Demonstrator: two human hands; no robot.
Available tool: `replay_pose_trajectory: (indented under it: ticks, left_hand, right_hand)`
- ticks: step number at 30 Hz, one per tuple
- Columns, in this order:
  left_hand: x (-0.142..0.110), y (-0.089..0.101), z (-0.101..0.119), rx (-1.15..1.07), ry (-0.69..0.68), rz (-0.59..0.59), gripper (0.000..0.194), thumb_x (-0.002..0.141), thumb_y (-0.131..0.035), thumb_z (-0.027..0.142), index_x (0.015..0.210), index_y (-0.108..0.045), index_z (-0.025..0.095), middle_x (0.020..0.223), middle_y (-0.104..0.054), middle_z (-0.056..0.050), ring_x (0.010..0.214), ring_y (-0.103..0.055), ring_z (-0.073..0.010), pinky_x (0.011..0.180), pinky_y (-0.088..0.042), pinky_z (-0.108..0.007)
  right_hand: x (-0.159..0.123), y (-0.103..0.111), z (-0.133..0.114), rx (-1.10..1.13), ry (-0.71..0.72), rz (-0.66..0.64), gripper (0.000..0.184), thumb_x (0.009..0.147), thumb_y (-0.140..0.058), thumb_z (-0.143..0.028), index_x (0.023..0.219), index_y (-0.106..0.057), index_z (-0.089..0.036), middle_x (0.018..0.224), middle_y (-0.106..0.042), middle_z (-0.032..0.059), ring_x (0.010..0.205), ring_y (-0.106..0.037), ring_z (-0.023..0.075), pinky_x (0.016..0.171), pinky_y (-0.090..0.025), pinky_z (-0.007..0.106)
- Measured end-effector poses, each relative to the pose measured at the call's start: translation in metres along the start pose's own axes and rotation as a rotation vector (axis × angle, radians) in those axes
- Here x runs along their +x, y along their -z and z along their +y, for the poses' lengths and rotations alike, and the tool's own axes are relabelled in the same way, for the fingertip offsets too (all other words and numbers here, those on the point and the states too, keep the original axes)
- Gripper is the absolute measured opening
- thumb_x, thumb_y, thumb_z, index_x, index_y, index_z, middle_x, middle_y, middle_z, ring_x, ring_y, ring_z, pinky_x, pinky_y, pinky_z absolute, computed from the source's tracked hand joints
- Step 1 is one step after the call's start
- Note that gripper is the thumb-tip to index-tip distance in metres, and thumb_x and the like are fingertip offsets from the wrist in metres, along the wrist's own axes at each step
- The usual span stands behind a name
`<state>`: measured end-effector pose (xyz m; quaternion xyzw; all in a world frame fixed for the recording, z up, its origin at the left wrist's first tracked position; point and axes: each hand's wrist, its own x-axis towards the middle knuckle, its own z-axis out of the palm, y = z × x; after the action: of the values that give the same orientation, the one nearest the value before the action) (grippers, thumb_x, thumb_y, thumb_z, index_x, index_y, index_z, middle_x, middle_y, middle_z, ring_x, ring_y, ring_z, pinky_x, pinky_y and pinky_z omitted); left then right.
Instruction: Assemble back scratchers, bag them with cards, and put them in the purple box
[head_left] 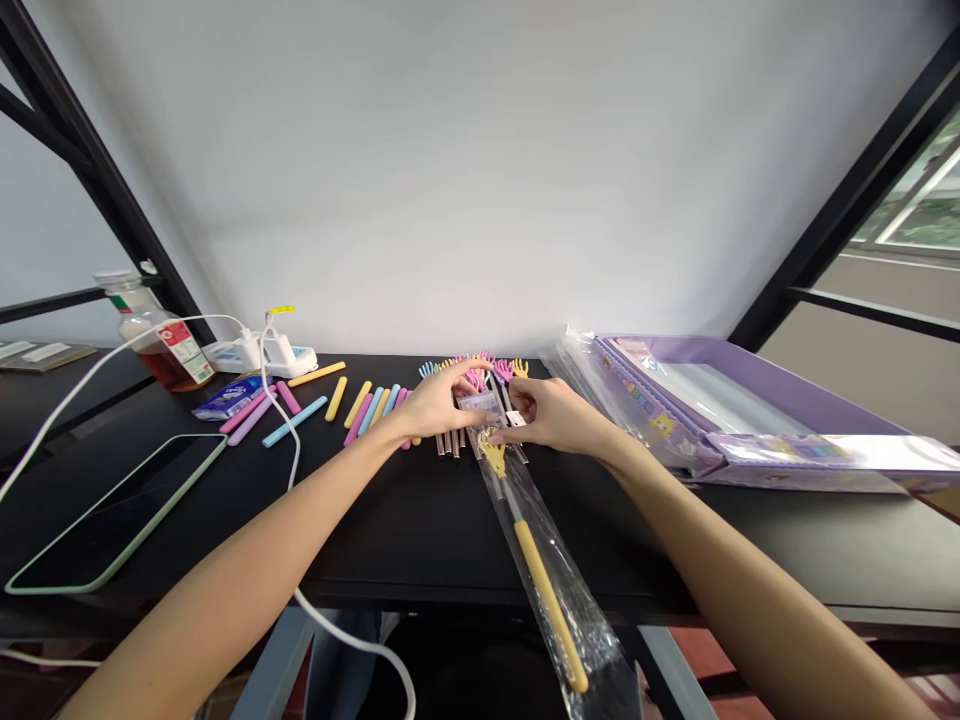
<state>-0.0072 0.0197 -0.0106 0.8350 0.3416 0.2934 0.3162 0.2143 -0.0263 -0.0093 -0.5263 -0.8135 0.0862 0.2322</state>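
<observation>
A yellow back scratcher (pixel 541 575) lies inside a clear plastic bag (pixel 574 590), its claw end toward the wall and its handle over the table's front edge. My left hand (pixel 444 400) pinches the top of the bag at a purple label card (pixel 482 402). Just right of it, my right hand (pixel 549 415) is closed on the bag beside the yellow claw; a small white piece shows at its fingers. Behind my hands lie several pink, blue and yellow scratcher heads (pixel 504 370) on metal rods (pixel 448 445), partly hidden.
Loose coloured handles (pixel 300 420) lie to the left, near a power strip (pixel 300 360), a bottle (pixel 169 345) and a purple packet (pixel 234 396). A phone (pixel 120 515) rests at the front left, with a white cable (pixel 294 450) crossing nearby. An open purple box (pixel 690 440) and plastic bags (pixel 592 385) stand right.
</observation>
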Motion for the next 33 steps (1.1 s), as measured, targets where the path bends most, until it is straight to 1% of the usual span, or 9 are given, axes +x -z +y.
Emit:
replay_pose_trajectory:
  ticks: [4, 8, 13, 15, 18, 22, 26, 28, 33]
  left_hand:
    - [-0.002, 0.008, -0.001, -0.007, -0.005, -0.144, 0.087, 0.076, -0.079, 0.04, 0.152, -0.038, 0.029, 0.093, -0.07, -0.003, 0.073, -0.066, -0.0179, 0.067, -0.053, -0.03]
    - [-0.001, 0.004, 0.001, -0.094, -0.062, -0.196, 0.077, 0.076, -0.075, 0.025, 0.146, -0.044, 0.025, 0.09, -0.069, -0.003, 0.076, -0.067, -0.0186, 0.065, -0.052, -0.028]
    - [-0.003, 0.001, 0.009, -0.027, -0.085, -0.105, 0.071, 0.076, -0.069, 0.017, 0.143, -0.047, 0.026, 0.084, -0.066, 0.001, 0.07, -0.063, -0.0156, 0.063, -0.051, -0.028]
    - [-0.003, 0.001, 0.01, -0.053, -0.121, -0.058, 0.065, 0.078, -0.068, 0.017, 0.14, -0.049, 0.026, 0.092, -0.067, 0.0, 0.076, -0.064, -0.0155, 0.068, -0.054, -0.029]
    - [-0.002, -0.001, 0.011, -0.174, -0.126, 0.026, 0.055, 0.084, -0.065, 0.021, 0.137, -0.052, 0.028, 0.108, -0.064, -0.003, 0.074, -0.067, -0.0129, 0.069, -0.059, -0.03]
    - [0.0, -0.003, 0.009, -0.271, -0.085, 0.239, 0.049, 0.086, -0.067, 0.026, 0.133, -0.054, 0.029, 0.118, -0.058, -0.006, 0.067, -0.069, -0.011, 0.062, -0.063, -0.028]
    - [0.004, -0.003, 0.006, -0.31, -0.087, 0.486, 0.055, 0.087, -0.068, 0.025, 0.137, -0.048, 0.033, 0.119, -0.057, -0.005, 0.073, -0.071, -0.0127, 0.066, -0.065, -0.03]
    - [0.004, -0.004, 0.004, -0.344, -0.09, 0.493, 0.063, 0.087, -0.069, 0.026, 0.143, -0.041, 0.036, 0.12, -0.059, -0.005, 0.075, -0.072, -0.0137, 0.071, -0.066, -0.034]
    - [0.002, -0.01, 0.005, -0.375, -0.108, 0.336, 0.087, 0.085, -0.074, 0.026, 0.155, -0.024, 0.038, 0.109, -0.066, -0.005, 0.072, -0.071, -0.0153, 0.08, -0.064, -0.042]
  right_hand:
    - [0.0, -0.001, 0.002, -0.098, -0.067, 0.02, 0.062, 0.066, -0.081, -0.061, 0.064, -0.033, -0.023, 0.056, -0.043, -0.0052, 0.056, -0.036, 0.0131, 0.054, -0.023, 0.028]
    - [-0.001, 0.002, 0.004, -0.068, -0.076, 0.018, 0.062, 0.065, -0.084, -0.057, 0.061, -0.033, -0.022, 0.054, -0.039, -0.0063, 0.055, -0.032, 0.0122, 0.054, -0.022, 0.029]
    - [-0.002, 0.007, 0.005, 0.14, -0.042, -0.029, 0.052, 0.067, -0.082, -0.056, 0.063, -0.044, -0.022, 0.056, -0.046, -0.0059, 0.054, -0.037, 0.0111, 0.054, -0.026, 0.028]
    - [-0.002, 0.008, 0.003, 0.187, -0.057, -0.04, 0.05, 0.067, -0.083, -0.055, 0.065, -0.046, -0.022, 0.058, -0.049, -0.0049, 0.055, -0.04, 0.0112, 0.055, -0.028, 0.028]
    - [-0.003, 0.01, 0.0, 0.284, -0.065, -0.046, 0.055, 0.067, -0.083, -0.054, 0.064, -0.039, -0.022, 0.061, -0.048, -0.0045, 0.056, -0.039, 0.0107, 0.056, -0.028, 0.028]
    - [-0.005, 0.01, -0.003, 0.515, -0.042, -0.105, 0.062, 0.071, -0.083, -0.052, 0.066, -0.029, -0.023, 0.058, -0.031, -0.0077, 0.056, -0.029, 0.0096, 0.054, -0.021, 0.028]
    - [-0.006, 0.009, -0.004, 0.663, 0.004, -0.179, 0.064, 0.07, -0.085, -0.048, 0.069, -0.026, -0.024, 0.061, -0.027, -0.0084, 0.057, -0.024, 0.0092, 0.054, -0.019, 0.028]
    - [-0.006, 0.008, -0.003, 0.645, 0.03, -0.159, 0.062, 0.073, -0.084, -0.046, 0.068, -0.027, -0.023, 0.062, -0.026, -0.0083, 0.058, -0.022, 0.0093, 0.054, -0.019, 0.028]
    - [-0.006, 0.006, -0.004, 0.596, 0.066, -0.128, 0.057, 0.079, -0.08, -0.042, 0.069, -0.028, -0.023, 0.063, -0.024, -0.0082, 0.058, -0.021, 0.0095, 0.053, -0.019, 0.028]
